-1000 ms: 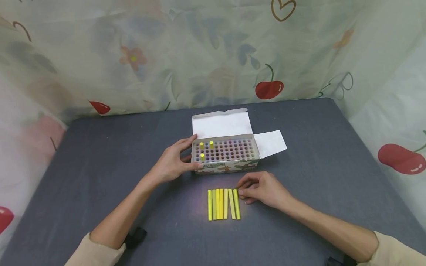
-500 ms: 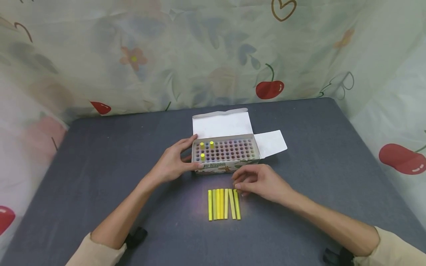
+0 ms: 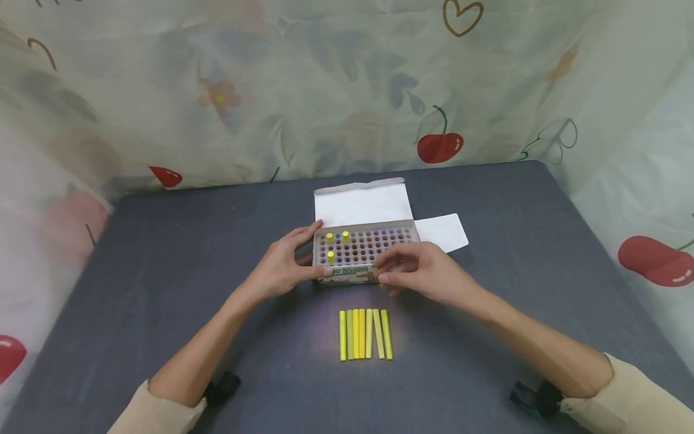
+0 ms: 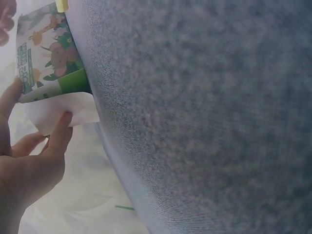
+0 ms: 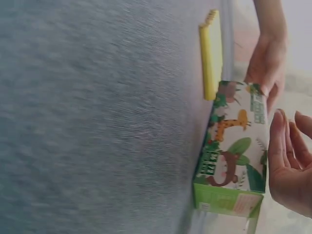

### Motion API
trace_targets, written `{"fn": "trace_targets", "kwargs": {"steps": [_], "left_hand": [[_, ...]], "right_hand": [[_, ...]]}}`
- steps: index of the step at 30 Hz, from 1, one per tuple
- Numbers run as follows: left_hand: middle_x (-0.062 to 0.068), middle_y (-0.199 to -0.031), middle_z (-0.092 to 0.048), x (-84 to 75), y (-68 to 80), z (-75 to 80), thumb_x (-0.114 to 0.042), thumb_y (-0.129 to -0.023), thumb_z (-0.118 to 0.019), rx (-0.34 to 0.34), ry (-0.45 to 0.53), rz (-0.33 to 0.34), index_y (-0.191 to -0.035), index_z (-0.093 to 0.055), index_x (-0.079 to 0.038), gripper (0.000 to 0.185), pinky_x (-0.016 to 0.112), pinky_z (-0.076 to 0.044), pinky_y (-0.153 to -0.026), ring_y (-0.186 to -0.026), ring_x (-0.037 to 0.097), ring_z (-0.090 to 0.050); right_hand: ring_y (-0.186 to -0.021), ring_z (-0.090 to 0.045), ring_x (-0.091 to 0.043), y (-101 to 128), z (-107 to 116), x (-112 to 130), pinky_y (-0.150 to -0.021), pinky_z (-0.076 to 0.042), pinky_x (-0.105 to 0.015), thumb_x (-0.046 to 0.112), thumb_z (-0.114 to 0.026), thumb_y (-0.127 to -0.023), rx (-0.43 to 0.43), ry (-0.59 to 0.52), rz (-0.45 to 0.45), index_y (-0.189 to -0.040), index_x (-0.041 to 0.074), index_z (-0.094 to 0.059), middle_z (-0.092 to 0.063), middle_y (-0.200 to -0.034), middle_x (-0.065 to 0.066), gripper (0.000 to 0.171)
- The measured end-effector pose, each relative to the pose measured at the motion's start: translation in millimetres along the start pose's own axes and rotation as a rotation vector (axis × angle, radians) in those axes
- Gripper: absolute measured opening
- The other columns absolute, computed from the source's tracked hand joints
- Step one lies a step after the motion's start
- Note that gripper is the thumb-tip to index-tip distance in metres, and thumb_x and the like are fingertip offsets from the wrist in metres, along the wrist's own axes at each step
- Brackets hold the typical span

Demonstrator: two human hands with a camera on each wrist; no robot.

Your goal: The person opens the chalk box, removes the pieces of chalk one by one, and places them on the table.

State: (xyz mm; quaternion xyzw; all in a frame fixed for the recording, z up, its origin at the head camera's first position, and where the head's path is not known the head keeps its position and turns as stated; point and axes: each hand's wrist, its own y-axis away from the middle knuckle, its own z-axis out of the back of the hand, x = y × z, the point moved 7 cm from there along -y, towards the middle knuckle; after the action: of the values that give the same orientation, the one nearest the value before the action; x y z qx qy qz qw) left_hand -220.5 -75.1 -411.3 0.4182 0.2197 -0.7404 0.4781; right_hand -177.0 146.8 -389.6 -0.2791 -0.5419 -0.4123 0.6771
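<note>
From sticks lying end-on to the worktop's far edge, my empty right hand moves to the box my left hand grips.

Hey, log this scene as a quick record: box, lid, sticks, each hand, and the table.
Box: upright, holding a grid of holes
Lid: folded open at the back
Sticks in box: three, yellow, upright
Sticks on table: seven, yellow, lying side by side before the box
Left hand: holds the box's left end
Right hand: near the box's front, no stick visible in it
Table: dark grey
</note>
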Motion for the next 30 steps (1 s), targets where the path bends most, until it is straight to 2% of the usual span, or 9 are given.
{"fn": "trace_targets", "kwargs": {"steps": [2, 5, 14, 21, 30], "left_hand": [[0.016, -0.157, -0.031, -0.5, -0.3, 0.1, -0.013, -0.084, -0.081, 0.003, 0.001, 0.001, -0.159, -0.028, -0.019, 0.092, 0.037, -0.056, -0.095, -0.129, 0.037, -0.052], [0.016, -0.158, -0.028, -1.4, -0.8, 0.3, -0.015, -0.085, -0.081, 0.005, 0.003, -0.004, -0.159, -0.027, -0.020, 0.092, 0.037, -0.056, -0.095, -0.128, 0.038, -0.053], [0.015, -0.154, -0.035, 1.1, -0.1, -1.2, -0.015, -0.083, -0.083, 0.005, 0.027, -0.011, -0.158, -0.027, -0.017, 0.094, 0.036, -0.053, -0.099, -0.132, 0.034, -0.050], [0.016, -0.154, -0.034, 1.2, 0.6, -1.0, -0.015, -0.083, -0.083, 0.008, 0.037, -0.007, -0.158, -0.027, -0.017, 0.094, 0.036, -0.054, -0.098, -0.130, 0.036, -0.052], [0.015, -0.155, -0.033, 0.9, -0.7, 1.0, -0.015, -0.083, -0.083, 0.015, 0.052, -0.007, -0.158, -0.027, -0.017, 0.094, 0.036, -0.055, -0.096, -0.129, 0.036, -0.053]], "right_hand": [[-0.088, -0.068, -0.043, -3.4, 2.4, 4.0, -0.074, -0.060, -0.053, 0.007, -0.073, -0.090, -0.001, -0.006, 0.009, -0.113, -0.001, -0.068, -0.070, -0.100, -0.018, 0.025], [-0.084, -0.068, -0.039, -8.4, 7.0, 10.8, -0.074, -0.061, -0.052, 0.007, -0.073, -0.090, -0.020, 0.022, 0.029, -0.113, 0.000, -0.068, -0.070, -0.101, -0.016, 0.024], [-0.090, -0.071, -0.021, -27.8, 14.2, 18.2, -0.078, -0.060, -0.034, 0.015, -0.074, -0.090, -0.106, 0.163, 0.048, -0.110, 0.011, -0.073, -0.072, -0.104, -0.004, 0.021], [-0.095, -0.071, -0.017, -44.7, 16.6, 14.5, -0.077, -0.059, -0.035, 0.015, -0.073, -0.092, -0.138, 0.195, 0.056, -0.114, 0.012, -0.073, -0.072, -0.107, 0.000, 0.023], [-0.099, -0.070, -0.014, -62.6, 15.2, 9.1, -0.085, -0.057, -0.036, 0.013, -0.074, -0.091, -0.134, 0.184, 0.068, -0.119, 0.011, -0.072, -0.073, -0.111, -0.002, 0.028]]}}
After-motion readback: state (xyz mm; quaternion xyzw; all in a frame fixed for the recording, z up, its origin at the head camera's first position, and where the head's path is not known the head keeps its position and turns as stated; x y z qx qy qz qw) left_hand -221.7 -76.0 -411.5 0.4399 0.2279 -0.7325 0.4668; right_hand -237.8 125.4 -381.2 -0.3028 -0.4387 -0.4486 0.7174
